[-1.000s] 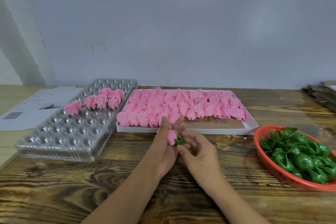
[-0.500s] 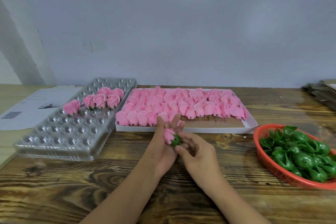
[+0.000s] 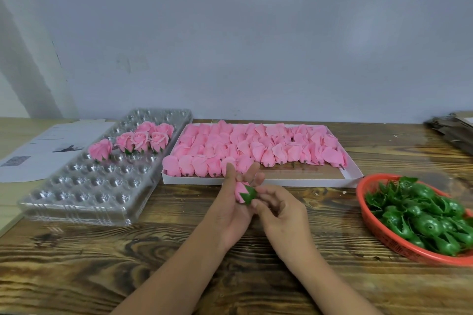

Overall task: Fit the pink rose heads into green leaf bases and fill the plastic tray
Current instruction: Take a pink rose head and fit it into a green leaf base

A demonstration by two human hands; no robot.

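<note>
At frame centre the left hand [image 3: 231, 208] is cradling a rose head [image 3: 239, 190] while the right hand [image 3: 277, 210] is pinching its leaf base [image 3: 248, 194], now seated deeper than a second ago, nearly ready for the plastic tray [image 3: 84, 202] at left.

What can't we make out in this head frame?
- Whether the rose head is fully seated in the leaf base: left hand and right hand cover the joint.
- Red basket: right part cut off by the frame edge.
- Paper sheet: print too small to read.
</note>
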